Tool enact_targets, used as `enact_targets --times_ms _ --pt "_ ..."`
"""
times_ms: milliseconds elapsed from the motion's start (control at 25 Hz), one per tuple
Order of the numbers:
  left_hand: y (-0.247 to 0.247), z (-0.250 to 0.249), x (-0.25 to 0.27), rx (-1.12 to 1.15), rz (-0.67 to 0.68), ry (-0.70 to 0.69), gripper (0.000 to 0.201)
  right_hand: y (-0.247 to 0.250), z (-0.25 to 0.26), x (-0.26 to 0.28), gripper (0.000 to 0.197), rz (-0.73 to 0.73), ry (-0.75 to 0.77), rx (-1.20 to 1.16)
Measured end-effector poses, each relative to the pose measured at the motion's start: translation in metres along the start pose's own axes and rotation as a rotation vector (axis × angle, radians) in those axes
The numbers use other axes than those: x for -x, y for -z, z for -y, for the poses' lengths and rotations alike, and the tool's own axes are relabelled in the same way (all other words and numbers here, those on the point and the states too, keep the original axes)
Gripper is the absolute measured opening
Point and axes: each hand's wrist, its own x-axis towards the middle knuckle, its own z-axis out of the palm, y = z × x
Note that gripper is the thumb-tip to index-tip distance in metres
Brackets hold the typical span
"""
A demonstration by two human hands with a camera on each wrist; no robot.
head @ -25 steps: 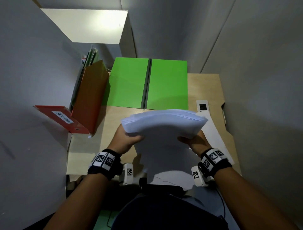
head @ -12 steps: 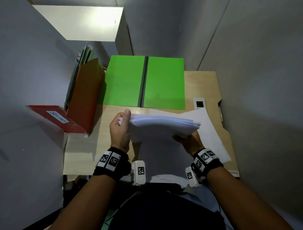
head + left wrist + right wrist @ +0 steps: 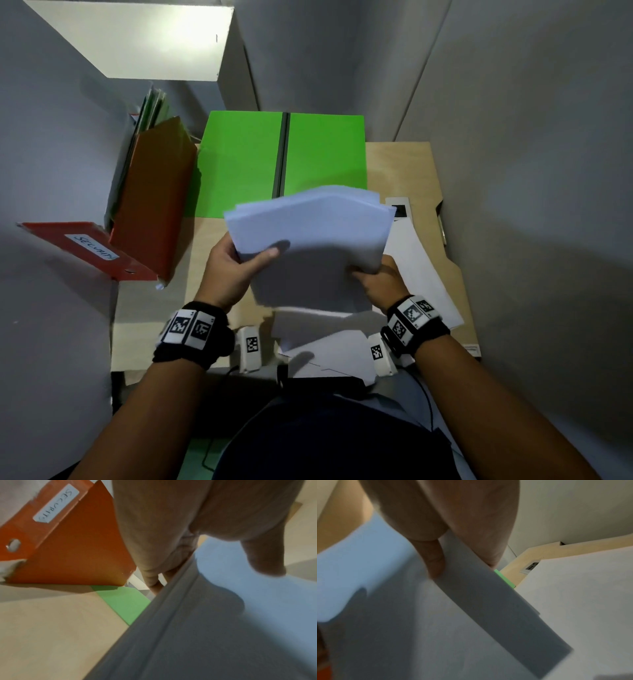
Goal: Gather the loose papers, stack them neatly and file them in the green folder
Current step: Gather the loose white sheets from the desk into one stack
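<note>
White paper fills my grip: the stack [image 3: 308, 240] hangs between my left hand [image 3: 233, 270] and right hand [image 3: 380, 282], thumbs on top, fingers curled beneath. The green folder [image 3: 239, 164] lies open just beyond my fingertips, spine pointing away from me, about equally near both hands.

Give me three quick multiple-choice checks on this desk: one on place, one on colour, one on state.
1. Where is the paper stack?
A. inside the folder
B. held above the desk
C. on the floor

2. What colour is the binder to the left of the green folder?
A. orange
B. blue
C. black

3. How is the green folder lying?
A. shut
B. standing upright
C. open flat

Answers: 1 B, the left hand and right hand both grip it in the air; 2 A, its cover is orange; 3 C, both halves and the spine show.
</note>
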Motion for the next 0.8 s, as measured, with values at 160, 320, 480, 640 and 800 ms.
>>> enact_targets --times_ms 160,320,480,640,800 --pt "0.008 0.035 0.005 -0.105 0.022 0.185 0.030 -0.006 -0.010 -0.004 0.049 0.149 -0.142 -0.051" --pt "0.017 0.072 0.013 -0.122 -0.112 0.337 0.026 -0.007 -0.033 -0.007 0.047 0.285 -0.199 0.057" --pt "0.047 0.104 0.030 -0.116 -0.273 0.506 0.022 0.042 -0.073 -0.016 0.070 -0.254 -0.329 0.494" --pt "0.072 0.133 0.041 -0.108 -0.375 0.619 0.025 0.082 -0.106 -0.016 0.103 -0.280 -0.475 0.752" --pt "0.068 0.145 0.040 -0.112 -0.398 0.649 0.026 0.080 -0.103 -0.017 0.100 -0.280 -0.504 0.822"
